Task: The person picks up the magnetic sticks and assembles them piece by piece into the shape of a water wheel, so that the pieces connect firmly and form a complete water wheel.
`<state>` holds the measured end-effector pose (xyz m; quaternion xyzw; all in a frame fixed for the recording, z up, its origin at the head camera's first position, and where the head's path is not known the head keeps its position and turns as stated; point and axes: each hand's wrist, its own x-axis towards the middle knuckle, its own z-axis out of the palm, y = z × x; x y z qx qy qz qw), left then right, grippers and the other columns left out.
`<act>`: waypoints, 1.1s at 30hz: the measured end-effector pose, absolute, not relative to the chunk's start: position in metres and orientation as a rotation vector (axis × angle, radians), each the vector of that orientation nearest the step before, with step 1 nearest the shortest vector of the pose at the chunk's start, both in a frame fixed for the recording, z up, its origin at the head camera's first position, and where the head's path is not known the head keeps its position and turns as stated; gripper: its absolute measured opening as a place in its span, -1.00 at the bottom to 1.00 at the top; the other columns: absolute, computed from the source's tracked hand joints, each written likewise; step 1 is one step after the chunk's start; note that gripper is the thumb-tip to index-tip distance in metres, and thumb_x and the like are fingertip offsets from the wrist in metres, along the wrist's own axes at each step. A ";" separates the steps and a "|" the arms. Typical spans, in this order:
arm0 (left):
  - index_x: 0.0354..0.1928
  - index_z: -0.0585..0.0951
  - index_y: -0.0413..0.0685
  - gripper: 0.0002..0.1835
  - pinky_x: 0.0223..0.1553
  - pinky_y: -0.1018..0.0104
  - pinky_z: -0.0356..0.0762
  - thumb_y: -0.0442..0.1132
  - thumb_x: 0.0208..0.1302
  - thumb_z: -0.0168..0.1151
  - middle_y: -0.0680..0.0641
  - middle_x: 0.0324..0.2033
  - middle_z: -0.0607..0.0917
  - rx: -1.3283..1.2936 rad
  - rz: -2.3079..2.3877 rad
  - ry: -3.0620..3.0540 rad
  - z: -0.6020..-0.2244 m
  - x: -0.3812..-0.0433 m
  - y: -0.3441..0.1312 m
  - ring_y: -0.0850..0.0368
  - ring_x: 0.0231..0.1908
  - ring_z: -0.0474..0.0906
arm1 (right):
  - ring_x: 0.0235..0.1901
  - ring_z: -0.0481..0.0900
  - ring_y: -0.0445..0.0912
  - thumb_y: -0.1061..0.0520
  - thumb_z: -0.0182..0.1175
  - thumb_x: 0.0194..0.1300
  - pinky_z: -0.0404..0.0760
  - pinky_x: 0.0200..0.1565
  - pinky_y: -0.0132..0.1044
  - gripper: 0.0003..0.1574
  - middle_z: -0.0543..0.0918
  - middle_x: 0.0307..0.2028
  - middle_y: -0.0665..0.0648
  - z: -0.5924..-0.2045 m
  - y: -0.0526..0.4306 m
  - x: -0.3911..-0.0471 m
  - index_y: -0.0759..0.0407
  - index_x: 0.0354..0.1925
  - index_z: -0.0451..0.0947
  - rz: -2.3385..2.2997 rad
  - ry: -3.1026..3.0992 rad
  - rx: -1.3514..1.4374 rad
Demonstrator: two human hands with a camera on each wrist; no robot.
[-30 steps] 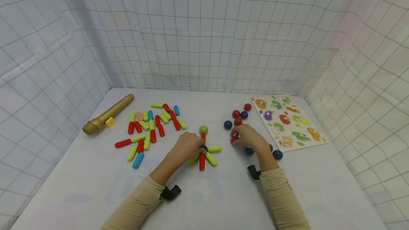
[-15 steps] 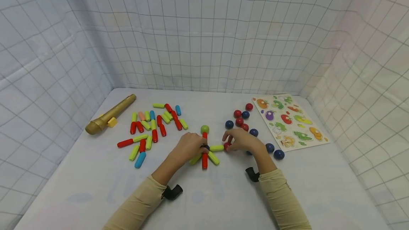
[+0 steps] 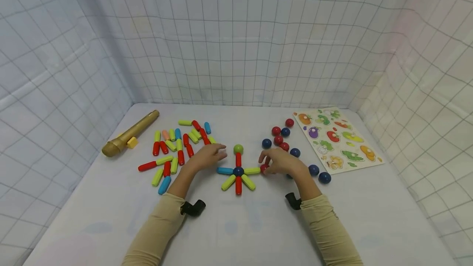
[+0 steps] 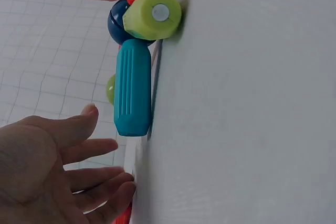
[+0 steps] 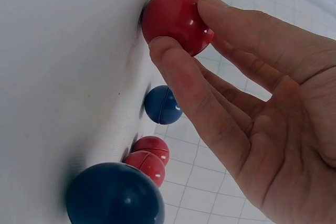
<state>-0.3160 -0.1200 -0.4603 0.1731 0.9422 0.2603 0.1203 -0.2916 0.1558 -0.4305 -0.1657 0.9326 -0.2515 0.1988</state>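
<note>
A star-shaped figure of building rods lies on the table around a dark blue ball (image 3: 238, 171). It has a green ball (image 3: 238, 149) atop its upper red rod (image 3: 238, 160), a blue rod (image 4: 133, 87) on the left and a yellow-green rod (image 3: 252, 170) on the right. Between thumb and fingertips my right hand (image 3: 281, 161) pinches a red ball (image 5: 176, 22), right at the outer end of that yellow-green rod. My left hand (image 3: 206, 157) holds nothing; its fingers are spread just left of the blue rod, apart from it.
Several loose red, blue and yellow-green rods (image 3: 180, 158) lie to the left, beside a gold microphone-shaped toy (image 3: 131, 132). Several red and dark blue balls (image 3: 313, 170) are scattered at the right. Behind them lies a vegetable picture board (image 3: 338, 141). Grid-patterned cloth walls (image 3: 236, 52) enclose the table.
My right hand has brought the red ball left to the yellow-green rod's end. My left hand has let go of the figure and moved left, uncovering the blue rod and blue ball.
</note>
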 end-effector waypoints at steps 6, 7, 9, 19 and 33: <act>0.39 0.32 -0.24 -0.37 0.40 -0.20 0.12 -0.03 0.41 0.10 -0.36 0.44 0.17 0.399 0.685 2.818 -0.463 -0.324 -0.132 -0.30 0.45 0.08 | -0.38 0.57 -0.12 0.23 0.39 0.10 0.62 -0.30 -0.33 -0.63 0.65 -0.22 0.05 -0.431 0.157 -0.291 0.03 -0.09 0.61 -0.701 2.616 -0.453; 0.38 0.32 -0.24 -0.37 0.40 -0.20 0.12 -0.03 0.41 0.11 -0.37 0.44 0.17 0.383 0.675 2.832 -0.463 -0.324 -0.133 -0.31 0.45 0.08 | -0.38 0.57 -0.11 0.23 0.39 0.11 0.62 -0.30 -0.33 -0.63 0.65 -0.22 0.05 -0.431 0.157 -0.291 0.03 -0.08 0.61 -0.701 2.617 -0.453; 0.37 0.35 -0.22 -0.40 0.38 -0.19 0.17 -0.04 0.40 0.12 -0.36 0.43 0.22 0.384 0.646 2.868 -0.461 -0.323 -0.134 -0.30 0.43 0.13 | -0.37 0.57 -0.11 0.23 0.40 0.11 0.62 -0.30 -0.33 -0.63 0.65 -0.21 0.05 -0.429 0.158 -0.291 0.03 -0.08 0.61 -0.696 2.617 -0.454; 0.10 0.65 0.02 -0.65 0.12 0.11 0.55 -0.18 0.27 0.31 -0.08 0.05 0.65 0.855 0.526 2.789 -0.431 -0.280 -0.079 0.02 0.04 0.56 | -0.09 0.55 0.05 0.18 0.32 0.20 0.58 -0.09 -0.12 -0.57 0.60 0.02 0.22 -0.415 0.196 -0.305 0.11 0.07 0.58 -0.735 2.869 -0.348; -0.11 0.75 -0.05 -0.81 -0.06 0.25 0.62 -0.28 0.24 0.32 0.01 -0.24 0.76 0.830 0.494 2.801 -0.443 -0.268 -0.063 0.17 -0.26 0.54 | -0.14 0.56 0.05 0.09 0.24 0.29 0.54 -0.14 -0.11 -0.59 0.66 -0.07 0.25 -0.429 0.226 -0.313 0.20 0.07 0.54 -0.642 2.869 -0.045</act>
